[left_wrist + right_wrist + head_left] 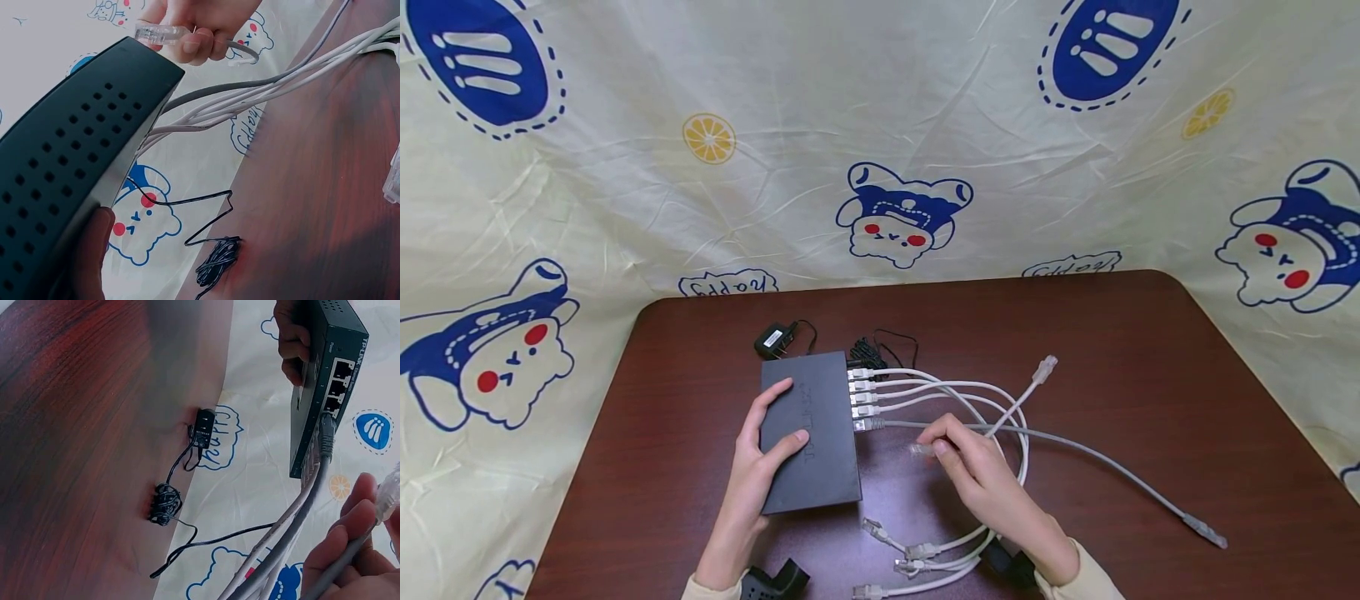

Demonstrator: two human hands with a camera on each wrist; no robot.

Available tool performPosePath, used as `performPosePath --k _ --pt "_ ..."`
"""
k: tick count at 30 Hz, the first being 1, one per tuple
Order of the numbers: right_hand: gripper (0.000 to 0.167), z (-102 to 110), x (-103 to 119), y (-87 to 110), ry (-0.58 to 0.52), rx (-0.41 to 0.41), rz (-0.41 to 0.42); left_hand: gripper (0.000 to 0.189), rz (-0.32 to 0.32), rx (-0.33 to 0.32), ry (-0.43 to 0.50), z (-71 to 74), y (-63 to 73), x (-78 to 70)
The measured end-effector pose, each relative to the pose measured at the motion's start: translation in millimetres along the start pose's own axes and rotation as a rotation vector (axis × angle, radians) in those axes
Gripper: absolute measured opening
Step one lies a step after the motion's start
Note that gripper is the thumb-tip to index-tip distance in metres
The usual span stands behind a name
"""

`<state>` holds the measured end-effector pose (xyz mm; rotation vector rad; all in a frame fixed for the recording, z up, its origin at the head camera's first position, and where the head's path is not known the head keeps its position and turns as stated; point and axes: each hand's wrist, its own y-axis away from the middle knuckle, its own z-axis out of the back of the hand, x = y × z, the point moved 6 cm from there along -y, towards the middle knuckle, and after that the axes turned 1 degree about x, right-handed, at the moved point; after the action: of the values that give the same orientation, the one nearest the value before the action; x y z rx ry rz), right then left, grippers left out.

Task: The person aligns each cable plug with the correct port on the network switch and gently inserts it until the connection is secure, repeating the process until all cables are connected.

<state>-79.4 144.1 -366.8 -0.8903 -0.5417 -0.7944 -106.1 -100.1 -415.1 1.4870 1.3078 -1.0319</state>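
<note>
My left hand (747, 475) grips a dark network switch (820, 479), its thumb and one finger on the upper face. The switch is tilted up off the table. Several Ethernet cables are plugged into its right side, the nearest being a grey one (869, 424). In the right wrist view, three dark ports (338, 386) show beyond that grey plug. My right hand (985, 475) pinches a clear Ethernet plug (156, 33) on a grey cable (337, 572), just right of the switch and apart from it.
Loose white cable ends (917, 552) lie near the front of the brown table (1150, 358). One white plug (1043, 369) points to the back; a grey cable end (1204, 529) lies to the right. A black power adapter (773, 340) and bundled black cord (867, 353) sit behind the switch.
</note>
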Motion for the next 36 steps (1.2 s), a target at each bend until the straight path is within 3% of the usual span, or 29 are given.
performPosePath --k 4,10,17,26,36 --pt "0.025 -1 -1 1.8 -0.005 0.013 -0.026 0.059 -0.005 0.000 -0.022 0.4 -0.5 -0.6" --pt "0.032 -3 2 0.1 0.027 -0.020 0.046 0.058 -0.022 0.004 -0.057 0.2 -2.1 -3.6" --pt "0.013 -3 9 -5.8 0.081 -0.078 0.118 0.058 -0.021 0.030 -0.049 -1.9 -3.7 -6.5" --pt "0.033 -6 18 -11.7 0.137 -0.120 0.173 0.058 -0.025 0.047 -0.046 -5.3 -4.8 -9.4" --pt "0.034 -8 25 -17.5 0.201 -0.153 0.187 0.058 -0.034 0.066 -0.052 -10.8 -4.5 -16.0"
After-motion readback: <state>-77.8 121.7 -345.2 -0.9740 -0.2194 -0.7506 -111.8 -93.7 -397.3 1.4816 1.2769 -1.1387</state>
